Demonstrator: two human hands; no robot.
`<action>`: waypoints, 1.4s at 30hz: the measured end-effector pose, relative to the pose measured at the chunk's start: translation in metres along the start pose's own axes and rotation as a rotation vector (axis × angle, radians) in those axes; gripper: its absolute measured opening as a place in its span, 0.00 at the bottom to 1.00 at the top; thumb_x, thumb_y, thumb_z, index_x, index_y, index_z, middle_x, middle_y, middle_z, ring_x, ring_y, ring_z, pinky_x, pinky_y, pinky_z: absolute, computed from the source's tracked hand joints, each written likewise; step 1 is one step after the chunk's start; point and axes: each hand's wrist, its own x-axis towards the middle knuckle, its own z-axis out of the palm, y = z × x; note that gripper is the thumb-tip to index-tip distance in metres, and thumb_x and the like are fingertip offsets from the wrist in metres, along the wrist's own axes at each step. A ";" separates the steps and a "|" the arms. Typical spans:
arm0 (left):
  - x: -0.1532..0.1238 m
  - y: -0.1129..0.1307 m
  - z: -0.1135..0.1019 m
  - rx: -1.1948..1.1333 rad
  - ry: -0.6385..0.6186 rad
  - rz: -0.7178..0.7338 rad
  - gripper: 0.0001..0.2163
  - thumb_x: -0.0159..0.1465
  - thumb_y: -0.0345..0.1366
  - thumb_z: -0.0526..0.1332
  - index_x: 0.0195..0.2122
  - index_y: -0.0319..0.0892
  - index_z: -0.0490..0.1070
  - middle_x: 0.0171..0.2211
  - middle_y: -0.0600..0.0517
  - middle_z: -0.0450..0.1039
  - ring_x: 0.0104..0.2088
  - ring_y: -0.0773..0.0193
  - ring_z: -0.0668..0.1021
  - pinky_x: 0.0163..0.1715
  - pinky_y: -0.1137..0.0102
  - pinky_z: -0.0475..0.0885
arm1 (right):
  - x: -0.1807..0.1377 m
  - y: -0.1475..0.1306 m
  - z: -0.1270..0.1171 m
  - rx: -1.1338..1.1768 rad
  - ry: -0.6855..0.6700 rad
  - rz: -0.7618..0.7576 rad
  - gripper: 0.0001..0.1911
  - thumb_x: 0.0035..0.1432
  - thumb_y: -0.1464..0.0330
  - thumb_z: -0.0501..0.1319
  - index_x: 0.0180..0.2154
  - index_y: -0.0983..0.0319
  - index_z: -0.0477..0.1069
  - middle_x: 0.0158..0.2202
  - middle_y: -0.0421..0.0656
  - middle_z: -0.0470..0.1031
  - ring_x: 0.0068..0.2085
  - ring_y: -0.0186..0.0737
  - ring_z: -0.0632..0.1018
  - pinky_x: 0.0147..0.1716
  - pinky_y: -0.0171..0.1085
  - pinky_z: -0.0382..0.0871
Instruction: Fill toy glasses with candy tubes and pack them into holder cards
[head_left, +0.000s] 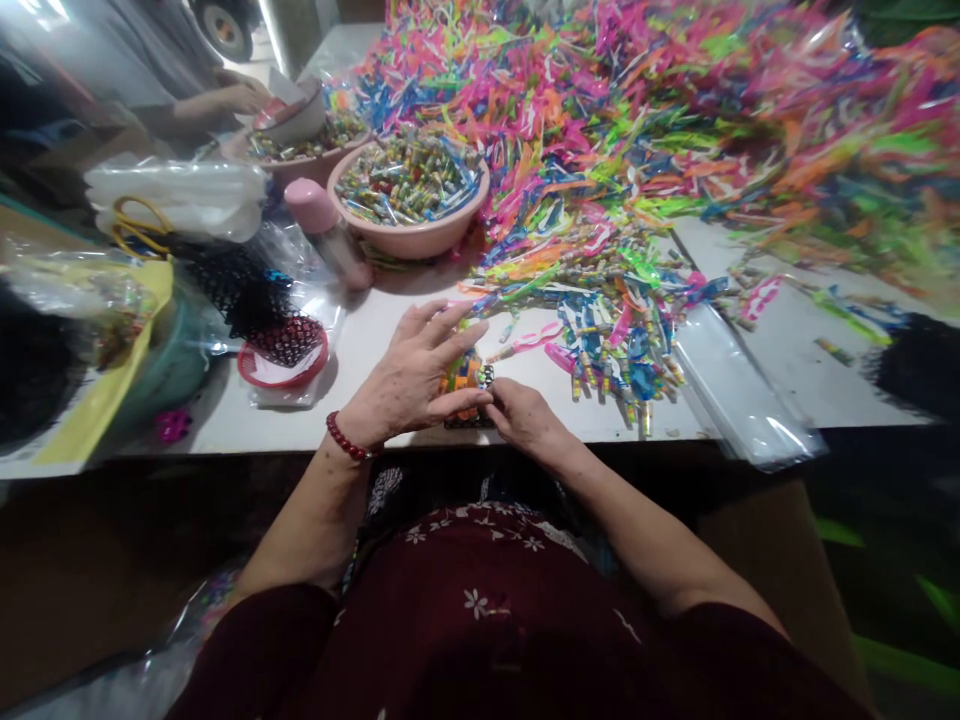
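Observation:
Fingers spread, my left hand (416, 375) lies over a small colourful patterned item (463, 375), orange and green with a black-and-white part, at the table's front edge. Much of that item is hidden under the hand, so its kind cannot be told. My right hand (525, 415) is closed in a pinch at the item's right edge, by my left thumb. To the right lies a cluster of small wrapped sticks (626, 350) with blue and pink plastic pieces. A pink piece with a ring-like end (536, 340) is close to my left fingertips.
A pink bowl (420, 235) full of small sticks stands behind, beside a pink-capped bottle (322, 225). A red basket (281, 365) sits left. Clear plastic bags (750, 390) lie right. A heap of colourful plastic strips (600, 110) covers the back. Another person's hand (244, 95) is at far left.

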 end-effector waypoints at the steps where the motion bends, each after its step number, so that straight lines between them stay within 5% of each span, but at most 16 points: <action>1: 0.000 0.000 0.000 -0.001 0.000 -0.002 0.35 0.64 0.60 0.61 0.68 0.51 0.59 0.69 0.45 0.57 0.67 0.43 0.59 0.68 0.45 0.50 | 0.001 0.000 0.000 -0.004 -0.003 0.001 0.04 0.62 0.72 0.57 0.34 0.59 0.64 0.31 0.41 0.70 0.31 0.39 0.70 0.32 0.36 0.62; 11: 0.003 -0.005 -0.007 -0.089 -0.005 0.039 0.36 0.64 0.62 0.60 0.69 0.52 0.60 0.69 0.45 0.57 0.68 0.42 0.57 0.68 0.45 0.53 | 0.004 -0.013 0.010 -0.062 -0.033 0.050 0.05 0.62 0.74 0.57 0.41 0.61 0.68 0.36 0.45 0.75 0.35 0.41 0.74 0.35 0.37 0.64; 15: 0.004 -0.009 -0.009 -0.052 0.003 0.026 0.35 0.66 0.60 0.58 0.70 0.50 0.58 0.68 0.44 0.58 0.70 0.41 0.53 0.69 0.44 0.50 | 0.003 0.006 -0.018 -0.044 0.062 0.054 0.10 0.63 0.70 0.61 0.47 0.61 0.69 0.42 0.47 0.77 0.38 0.42 0.77 0.40 0.38 0.69; 19: 0.003 -0.008 -0.009 0.012 0.011 0.025 0.35 0.66 0.60 0.59 0.70 0.50 0.57 0.68 0.43 0.59 0.71 0.40 0.52 0.69 0.40 0.44 | 0.003 0.042 -0.062 -0.421 0.221 0.298 0.13 0.66 0.68 0.60 0.50 0.65 0.69 0.49 0.56 0.75 0.46 0.51 0.77 0.43 0.43 0.69; 22: 0.002 -0.005 -0.008 0.041 0.046 0.056 0.33 0.66 0.58 0.60 0.69 0.51 0.59 0.70 0.43 0.56 0.71 0.40 0.53 0.68 0.39 0.42 | 0.006 0.059 -0.082 -0.624 0.096 0.456 0.11 0.66 0.69 0.59 0.49 0.66 0.69 0.46 0.57 0.76 0.45 0.53 0.78 0.41 0.43 0.68; 26: 0.001 -0.002 -0.006 0.034 0.111 0.166 0.24 0.69 0.52 0.60 0.64 0.52 0.67 0.68 0.46 0.62 0.71 0.46 0.58 0.69 0.38 0.36 | 0.008 0.064 -0.088 -0.615 0.015 0.517 0.10 0.66 0.70 0.58 0.47 0.65 0.71 0.43 0.55 0.79 0.43 0.52 0.79 0.41 0.42 0.68; 32: 0.000 -0.001 0.000 -0.058 0.146 0.199 0.17 0.69 0.47 0.61 0.56 0.49 0.73 0.56 0.48 0.77 0.63 0.52 0.72 0.71 0.41 0.43 | -0.007 0.053 -0.063 -0.044 0.269 0.434 0.11 0.62 0.64 0.61 0.45 0.62 0.75 0.37 0.48 0.81 0.38 0.46 0.80 0.40 0.42 0.72; 36: 0.001 -0.002 0.003 -0.090 0.165 0.184 0.17 0.67 0.50 0.62 0.51 0.45 0.76 0.54 0.45 0.78 0.61 0.52 0.74 0.70 0.44 0.52 | -0.020 0.023 -0.020 0.485 0.206 0.353 0.13 0.61 0.60 0.61 0.42 0.61 0.74 0.31 0.42 0.80 0.31 0.41 0.80 0.35 0.40 0.74; 42: 0.001 -0.003 0.006 -0.117 0.211 0.218 0.17 0.67 0.48 0.63 0.50 0.43 0.76 0.52 0.44 0.78 0.60 0.52 0.74 0.69 0.46 0.55 | -0.025 -0.002 0.018 0.419 0.208 0.216 0.07 0.61 0.63 0.60 0.39 0.60 0.71 0.33 0.42 0.79 0.34 0.40 0.78 0.37 0.38 0.72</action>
